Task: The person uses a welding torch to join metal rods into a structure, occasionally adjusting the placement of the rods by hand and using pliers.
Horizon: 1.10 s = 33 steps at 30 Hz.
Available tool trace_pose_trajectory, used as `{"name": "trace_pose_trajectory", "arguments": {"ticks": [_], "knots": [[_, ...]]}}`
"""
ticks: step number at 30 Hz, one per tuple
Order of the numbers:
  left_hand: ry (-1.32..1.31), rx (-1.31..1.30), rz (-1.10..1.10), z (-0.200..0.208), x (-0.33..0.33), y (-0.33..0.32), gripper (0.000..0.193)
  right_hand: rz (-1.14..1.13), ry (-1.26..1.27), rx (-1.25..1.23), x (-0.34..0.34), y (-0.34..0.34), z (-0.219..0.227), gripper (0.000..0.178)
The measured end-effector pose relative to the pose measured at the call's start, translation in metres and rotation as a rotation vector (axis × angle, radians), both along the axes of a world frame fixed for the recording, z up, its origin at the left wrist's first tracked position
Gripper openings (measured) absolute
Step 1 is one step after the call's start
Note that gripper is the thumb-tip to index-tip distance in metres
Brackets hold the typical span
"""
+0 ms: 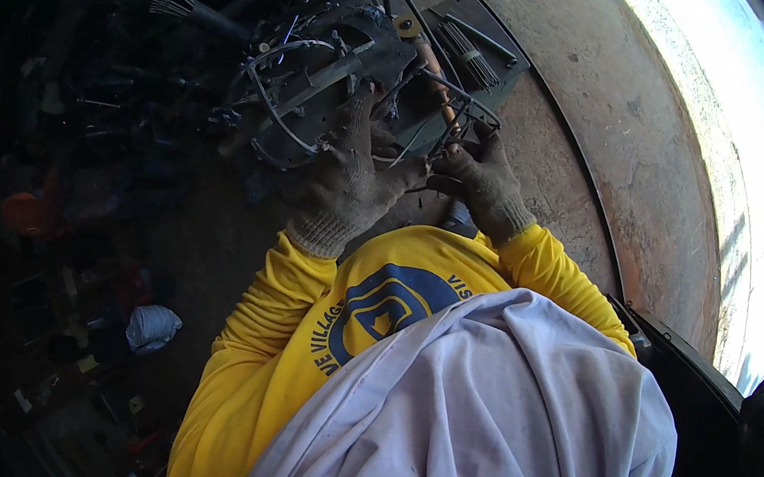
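Observation:
Both my hands wear grey-brown knitted work gloves and are over the near edge of a dark, cluttered metal workbench (500, 88). My left hand (352, 166) is open, its fingers stretched away from me and its thumb pointing right. Left of it, a curved light-coloured rod (270, 106) loops over the bench. My right hand (490, 180) is bent around the near end of a thin dark metal rod frame (462, 93); its fingertips seem closed on it, though the contact is partly hidden. Beyond, a copper-coloured pipe (436, 81) lies across the bench.
A bundle of thin rods (471, 57) lies at the bench's right end, near a round brass-coloured piece (407, 25). Another rod bundle (179, 3) sticks out far left. Dark clutter, an orange object (26, 212) and a pale bag (153, 327) are at left. Bright daylight falls at right.

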State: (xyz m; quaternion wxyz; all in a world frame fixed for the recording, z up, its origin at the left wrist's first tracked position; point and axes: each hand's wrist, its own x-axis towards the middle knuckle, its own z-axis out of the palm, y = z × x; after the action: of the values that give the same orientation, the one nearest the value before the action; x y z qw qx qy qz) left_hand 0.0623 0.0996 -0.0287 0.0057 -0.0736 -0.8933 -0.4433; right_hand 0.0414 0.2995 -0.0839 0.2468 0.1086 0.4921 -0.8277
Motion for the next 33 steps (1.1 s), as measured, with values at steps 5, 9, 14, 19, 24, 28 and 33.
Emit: {"name": "trace_pose_trajectory", "arguments": {"ticks": [5,9,14,19,24,28,33], "knots": [[0.21,-0.252,0.02,0.001,0.02,0.004,0.11,0.03,-0.075,0.225,0.006,-0.011,0.005,0.065],[0.322,-0.29,0.015,0.0,0.029,0.001,0.113,-0.04,-0.184,0.011,0.017,-0.01,-0.014,0.043],[0.277,-0.307,0.151,-0.013,0.043,-0.004,0.111,-0.011,-0.315,-0.155,0.012,-0.003,-0.029,0.034],[0.131,-0.391,0.351,-0.045,0.042,-0.001,0.104,0.12,-0.351,-0.352,-0.015,0.001,-0.042,0.036],[-0.112,-0.231,0.519,-0.044,0.021,0.03,0.094,0.266,-0.394,-0.37,-0.053,0.018,-0.08,0.038],[-0.014,-0.318,0.58,-0.072,0.004,0.054,0.095,0.865,-0.258,0.037,-0.115,0.056,-0.092,0.035],[-0.032,-0.433,0.62,-0.093,-0.014,0.068,0.096,1.006,0.169,0.301,-0.228,0.088,-0.117,0.038]]}}
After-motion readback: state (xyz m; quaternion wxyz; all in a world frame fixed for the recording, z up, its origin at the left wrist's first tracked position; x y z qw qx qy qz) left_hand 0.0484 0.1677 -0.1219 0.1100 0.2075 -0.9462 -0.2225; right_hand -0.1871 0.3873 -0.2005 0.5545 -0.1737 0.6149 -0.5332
